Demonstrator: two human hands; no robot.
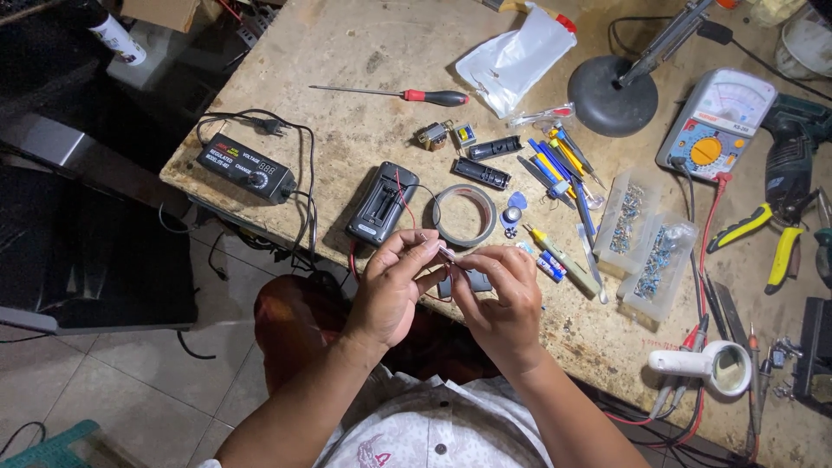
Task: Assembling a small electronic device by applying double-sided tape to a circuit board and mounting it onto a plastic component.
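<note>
Both hands meet just in front of the roll of tape (465, 215), over the near edge of the bench (364, 52). The left hand (392, 290) and the right hand (500, 299) pinch one tiny part (448, 254) between them. It sits right at the fingertips of both grips, too small to tell what it is. The left thumb and forefinger press together on its left end, and the right thumb and forefinger close on its right end. A thin red wire (403, 201) runs from the pinch toward the black device (382, 203) lying just left of the tape roll, its open bay facing up.

Both wrists bend inward, backs of the hands facing up, forearms rising from the bottom of the view. A small dark piece (475, 282) shows under the right fingers; what it is, I cannot tell.

To the right of the tape roll stand two clear plastic boxes (646, 238), each holding a heap of small metal bits, likely screws. Beyond the tape roll, a red-handled screwdriver (407, 95) lies flat, and a clear plastic bag (516, 61) sits farther back. Well left of the tape roll rests a black power adapter (245, 168) with its cable. Far right of the tape roll, an analogue meter (715, 123) lies beside yellow-handled pliers (767, 238).
</note>
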